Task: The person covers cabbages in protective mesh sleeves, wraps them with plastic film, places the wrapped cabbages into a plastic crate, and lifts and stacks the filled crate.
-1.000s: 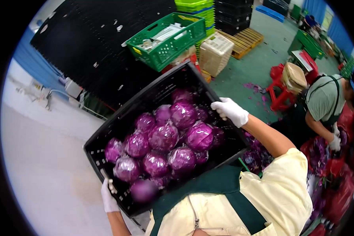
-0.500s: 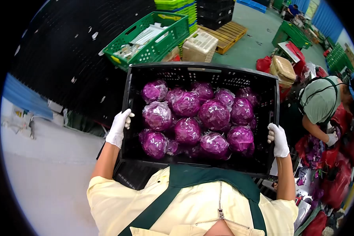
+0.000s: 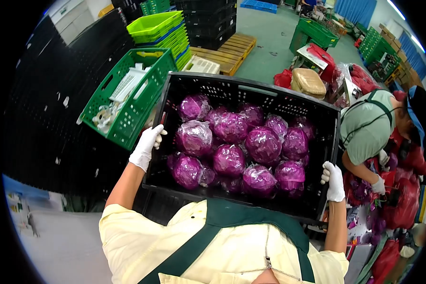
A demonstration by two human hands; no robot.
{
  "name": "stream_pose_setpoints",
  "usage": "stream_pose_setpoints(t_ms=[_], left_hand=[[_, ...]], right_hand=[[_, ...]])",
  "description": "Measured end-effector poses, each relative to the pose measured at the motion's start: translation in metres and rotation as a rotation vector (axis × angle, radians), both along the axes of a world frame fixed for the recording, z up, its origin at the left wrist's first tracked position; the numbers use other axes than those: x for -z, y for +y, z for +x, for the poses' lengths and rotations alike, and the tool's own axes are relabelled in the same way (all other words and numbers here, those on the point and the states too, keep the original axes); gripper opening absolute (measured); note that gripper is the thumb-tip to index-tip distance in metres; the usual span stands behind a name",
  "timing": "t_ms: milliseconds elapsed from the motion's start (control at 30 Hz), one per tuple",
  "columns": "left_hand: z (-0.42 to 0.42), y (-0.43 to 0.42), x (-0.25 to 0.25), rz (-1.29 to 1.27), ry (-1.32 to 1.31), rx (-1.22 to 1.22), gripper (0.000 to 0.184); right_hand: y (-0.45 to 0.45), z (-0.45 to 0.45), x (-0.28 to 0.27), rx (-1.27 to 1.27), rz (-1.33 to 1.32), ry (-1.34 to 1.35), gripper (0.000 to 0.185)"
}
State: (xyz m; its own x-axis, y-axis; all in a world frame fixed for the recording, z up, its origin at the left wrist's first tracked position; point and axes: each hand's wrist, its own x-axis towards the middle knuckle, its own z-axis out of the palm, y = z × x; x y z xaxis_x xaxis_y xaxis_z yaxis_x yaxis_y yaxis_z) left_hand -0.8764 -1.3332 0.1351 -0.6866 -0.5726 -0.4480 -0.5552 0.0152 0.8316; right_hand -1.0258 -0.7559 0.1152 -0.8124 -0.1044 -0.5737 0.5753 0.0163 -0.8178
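Observation:
Held in front of my body is a black plastic crate (image 3: 208,80) with perforated walls. Several red cabbages (image 3: 263,144), each wrapped in clear film, fill its middle. My left hand (image 3: 147,146), in a white glove, grips the crate's left side, fingers curled over the wall. On the opposite side my right hand (image 3: 334,181), also white-gloved, is closed around the right wall, its fingertips showing inside. The crate tilts slightly, its right end lower in view.
A green crate (image 3: 116,90) with white items sits at left, near stacked lime-green crates (image 3: 163,35) and a wooden pallet (image 3: 222,52). A co-worker (image 3: 371,123) bends over red sacks (image 3: 402,199) and purple leaves close on my right. A green bin (image 3: 317,34) stands farther back.
My view has turned to the right, so the background crates and co-worker have shifted left. The black crate tilts more, right end down; both hands keep their hold.

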Motion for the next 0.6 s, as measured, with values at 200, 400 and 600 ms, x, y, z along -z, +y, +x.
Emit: stream_pose_setpoints(t_ms=[200,400,600], left_hand=[[0.041,-0.085,-0.017,-0.007,0.022,-0.008,0.033],[0.010,-0.206,0.016,-0.012,0.006,0.000,0.031],[-0.024,-0.181,0.101,0.041,0.032,-0.009,0.029]], right_hand=[[-0.083,0.037,-0.023,0.009,0.027,-0.005,0.014],[-0.210,0.012,0.010,0.019,0.042,0.000,0.015],[-0.184,-0.021,0.093,0.014,0.025,0.014,0.012]])
